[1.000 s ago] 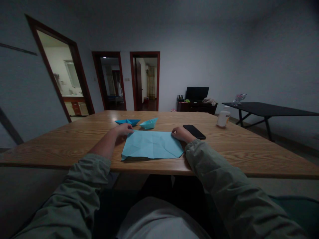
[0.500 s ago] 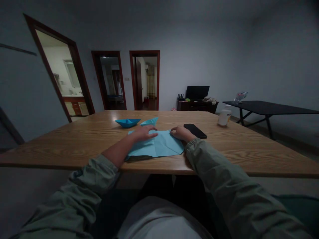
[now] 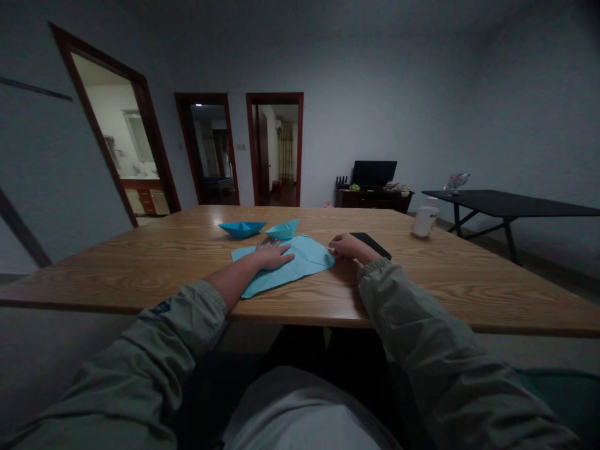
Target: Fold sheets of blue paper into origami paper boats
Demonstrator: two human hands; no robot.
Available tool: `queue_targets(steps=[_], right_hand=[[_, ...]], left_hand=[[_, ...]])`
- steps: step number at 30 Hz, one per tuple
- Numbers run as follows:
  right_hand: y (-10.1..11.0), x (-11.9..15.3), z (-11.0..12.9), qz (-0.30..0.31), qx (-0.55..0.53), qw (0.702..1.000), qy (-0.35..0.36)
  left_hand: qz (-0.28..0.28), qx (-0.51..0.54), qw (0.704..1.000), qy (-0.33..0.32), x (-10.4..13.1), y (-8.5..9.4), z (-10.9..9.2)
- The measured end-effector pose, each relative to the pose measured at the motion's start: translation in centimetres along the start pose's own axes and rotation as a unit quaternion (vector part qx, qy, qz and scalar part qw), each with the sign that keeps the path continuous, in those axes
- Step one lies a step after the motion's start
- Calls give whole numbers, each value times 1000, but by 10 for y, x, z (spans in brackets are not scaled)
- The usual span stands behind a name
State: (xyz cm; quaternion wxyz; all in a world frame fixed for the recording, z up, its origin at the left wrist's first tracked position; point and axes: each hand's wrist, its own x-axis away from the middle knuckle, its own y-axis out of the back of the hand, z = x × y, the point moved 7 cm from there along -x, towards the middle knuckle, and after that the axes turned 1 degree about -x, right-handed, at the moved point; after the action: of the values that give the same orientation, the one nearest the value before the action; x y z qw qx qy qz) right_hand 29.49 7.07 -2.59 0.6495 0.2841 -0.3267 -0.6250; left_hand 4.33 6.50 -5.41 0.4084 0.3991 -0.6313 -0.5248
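Observation:
A creased sheet of light blue paper lies on the wooden table in front of me, turned at an angle. My left hand rests flat on its left part, fingers spread. At the right end, my right hand pinches the sheet's edge between closed fingers, and the paper curls up a little there. Just beyond the sheet stand a darker blue paper boat and a light blue paper boat. A black phone-like slab is partly hidden behind my right hand.
On the right of the wooden table stands a white bottle. A black table is farther right. Against the back wall, a dark cabinet holds a black screen.
The paper has turned on the table, its right end swinging away from me. My right hand now pinches that end. My left hand has flattened onto the sheet.

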Motion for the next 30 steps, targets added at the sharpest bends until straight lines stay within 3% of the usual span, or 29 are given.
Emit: queue_targets(steps=[3,6,12,19,25,30], right_hand=[[-4,11,5,51,-125,991,-20],[-4,18,12,70,-168,983,-6],[0,10,10,23,78,996,24],[0,13,8,65,206,975,45],[-5,15,14,78,130,988,37],[-2,22,20,47,17,999,15]], left_hand=[[-5,1,1000,5,-2,-1,2],[-9,-3,1000,3,-5,-2,4],[-8,-5,1000,3,-7,-2,6],[-13,-11,1000,6,-4,1,4],[-11,-4,1000,8,-3,0,4],[-10,-3,1000,5,-3,0,3]])
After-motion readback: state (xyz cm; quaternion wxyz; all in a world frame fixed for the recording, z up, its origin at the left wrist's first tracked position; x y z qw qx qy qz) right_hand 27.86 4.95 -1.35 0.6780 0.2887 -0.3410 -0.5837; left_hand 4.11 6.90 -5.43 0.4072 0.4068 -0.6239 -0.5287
